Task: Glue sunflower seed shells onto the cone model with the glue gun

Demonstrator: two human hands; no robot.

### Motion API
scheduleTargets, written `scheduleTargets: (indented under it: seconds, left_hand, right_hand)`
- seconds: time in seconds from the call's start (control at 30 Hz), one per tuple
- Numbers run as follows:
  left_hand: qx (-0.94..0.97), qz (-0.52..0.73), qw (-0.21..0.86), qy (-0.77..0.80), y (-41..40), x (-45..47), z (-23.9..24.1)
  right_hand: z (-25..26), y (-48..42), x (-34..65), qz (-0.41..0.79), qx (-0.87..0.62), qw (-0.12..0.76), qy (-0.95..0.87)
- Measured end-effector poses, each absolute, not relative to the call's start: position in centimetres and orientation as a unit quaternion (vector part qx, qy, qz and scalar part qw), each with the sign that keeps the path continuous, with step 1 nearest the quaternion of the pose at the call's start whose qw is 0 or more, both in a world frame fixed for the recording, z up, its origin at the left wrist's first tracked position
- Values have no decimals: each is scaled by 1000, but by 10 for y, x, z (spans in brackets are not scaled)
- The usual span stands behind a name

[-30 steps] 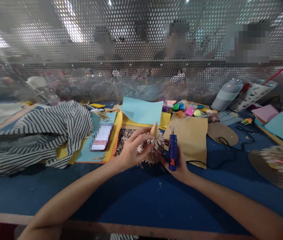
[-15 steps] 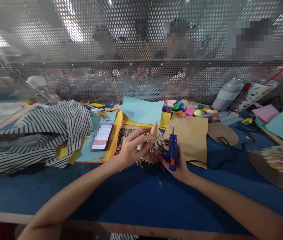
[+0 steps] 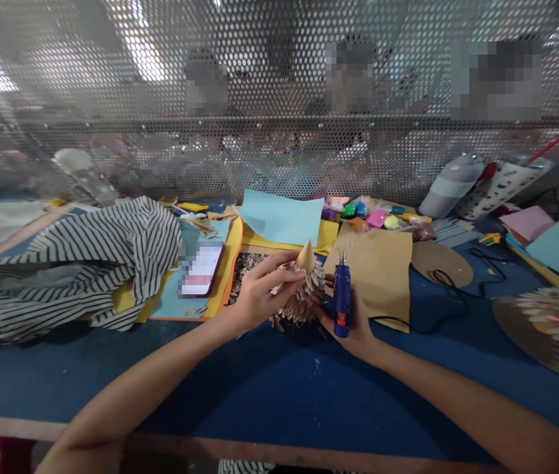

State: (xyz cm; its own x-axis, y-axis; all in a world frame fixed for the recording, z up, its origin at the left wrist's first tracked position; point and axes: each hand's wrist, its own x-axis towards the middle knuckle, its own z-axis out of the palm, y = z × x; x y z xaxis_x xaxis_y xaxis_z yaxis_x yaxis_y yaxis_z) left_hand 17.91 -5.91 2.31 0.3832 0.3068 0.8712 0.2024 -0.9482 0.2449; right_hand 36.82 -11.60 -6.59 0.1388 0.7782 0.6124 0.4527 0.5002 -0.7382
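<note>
A small paper cone [image 3: 305, 286] covered with layered pale scales stands on the blue table [image 3: 279, 395], its bare tan tip pointing up. My left hand [image 3: 258, 293] wraps round its left side, thumb and fingers pressed on the scales. My right hand [image 3: 353, 322] grips a blue glue gun [image 3: 342, 299] upright just right of the cone, nozzle up, and its fingers also touch the cone's base. A black cord [image 3: 437, 289] runs off to the right.
A striped cloth [image 3: 76, 270] and a phone [image 3: 201, 268] lie to the left. Coloured paper sheets [image 3: 282, 220], brown card [image 3: 380, 270] and small clay packets [image 3: 368, 214] sit behind. A perforated metal screen [image 3: 279, 99] closes the back, with other people beyond it. Another scaled piece [image 3: 550, 316] lies right.
Almost nothing has moved; both hands stay on the cone and the glue gun, and the left fingers shift slightly on the scales.
</note>
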Motion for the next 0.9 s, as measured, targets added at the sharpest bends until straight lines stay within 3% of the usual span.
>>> scheduleTargets:
  seconds: [0.9]
  left_hand:
    - [830,532,53,160,-59,179,21]
  right_hand:
    - [-60,-117,367,157,-472,586,-639]
